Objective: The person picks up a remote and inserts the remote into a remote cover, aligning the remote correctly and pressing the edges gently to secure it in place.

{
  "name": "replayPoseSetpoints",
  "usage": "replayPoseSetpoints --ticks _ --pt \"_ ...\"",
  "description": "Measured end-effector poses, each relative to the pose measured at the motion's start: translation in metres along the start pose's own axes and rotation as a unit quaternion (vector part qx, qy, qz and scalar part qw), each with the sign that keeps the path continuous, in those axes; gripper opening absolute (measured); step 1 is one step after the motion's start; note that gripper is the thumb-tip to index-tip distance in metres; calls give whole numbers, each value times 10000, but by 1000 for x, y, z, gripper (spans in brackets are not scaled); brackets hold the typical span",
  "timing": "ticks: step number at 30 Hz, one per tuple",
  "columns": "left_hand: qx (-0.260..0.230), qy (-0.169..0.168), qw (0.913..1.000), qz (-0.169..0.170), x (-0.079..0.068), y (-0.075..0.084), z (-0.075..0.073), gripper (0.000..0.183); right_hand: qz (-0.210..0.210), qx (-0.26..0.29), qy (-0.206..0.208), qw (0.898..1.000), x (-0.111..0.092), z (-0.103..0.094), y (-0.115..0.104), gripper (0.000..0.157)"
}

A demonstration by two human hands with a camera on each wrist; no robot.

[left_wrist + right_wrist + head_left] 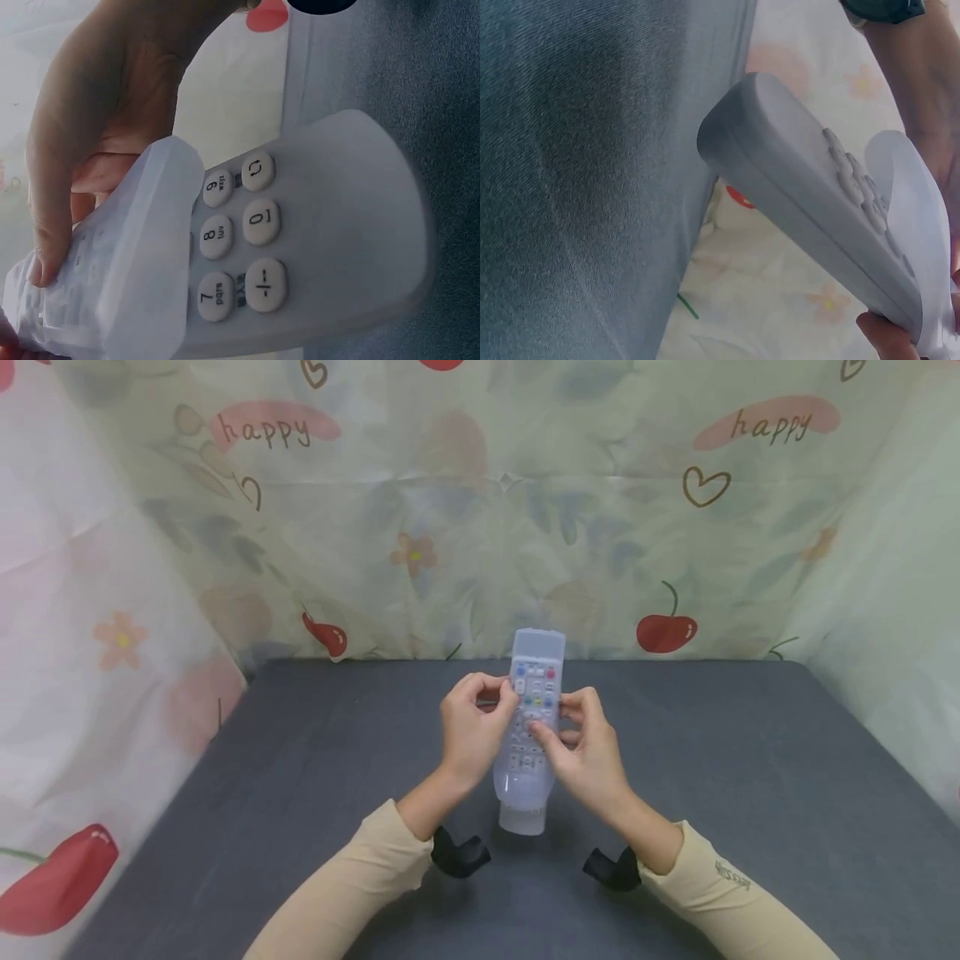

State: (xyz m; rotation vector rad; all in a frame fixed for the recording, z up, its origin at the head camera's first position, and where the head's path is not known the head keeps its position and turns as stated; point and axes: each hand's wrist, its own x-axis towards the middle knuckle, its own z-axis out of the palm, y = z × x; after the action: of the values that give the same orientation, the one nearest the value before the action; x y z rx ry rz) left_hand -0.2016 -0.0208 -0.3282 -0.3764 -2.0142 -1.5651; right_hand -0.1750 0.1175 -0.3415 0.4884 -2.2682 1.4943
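We see both hands holding a pale remote control (522, 821) over the middle of the dark table (225, 827), its far end raised. A translucent cover (525, 783) wraps most of the remote control, and its flared near edge stands off the keys (217, 236); the near end of the remote control sticks out bare beyond it. In the left wrist view we read 7, 8, 9 and 0 just outside the cover.

We see the left hand (474, 720) nearly closed, thumb and index finger pinching the left edge of the cover. The right hand (594, 745) is partly closed on the right side, its thumb pressed on the covered front and its other fingers bent at the edge and behind; we cannot tell exactly where those hidden fingertips lie.

Both arms come from the near side in beige sleeves (352, 877), with a black wrist mount (459, 853) near the left cuff and another near the right. Beyond the far table edge we see a printed cloth (510, 543) with cherries, flowers, hearts and the word "happy".
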Motion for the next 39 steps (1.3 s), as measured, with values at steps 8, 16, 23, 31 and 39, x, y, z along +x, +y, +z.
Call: replayPoseSetpoints --ticks 8,16,23,31,39 --pt "93 -105 9999 -25 -2 4 1 12 68 121 199 9997 1 0 0 34" --pt "171 -113 9998 21 -4 5 1 12 167 224 186 9994 2 -1 0 35" --pt "180 -98 9998 1 -4 4 1 12 246 223 163 9993 4 -3 1 34" --pt "136 -405 9990 -131 -4 6 -2 16 284 296 -39 9992 6 -7 0 34" --pt "363 -1019 9916 -710 5 13 -10 38 386 214 -287 9986 6 -12 0 36"
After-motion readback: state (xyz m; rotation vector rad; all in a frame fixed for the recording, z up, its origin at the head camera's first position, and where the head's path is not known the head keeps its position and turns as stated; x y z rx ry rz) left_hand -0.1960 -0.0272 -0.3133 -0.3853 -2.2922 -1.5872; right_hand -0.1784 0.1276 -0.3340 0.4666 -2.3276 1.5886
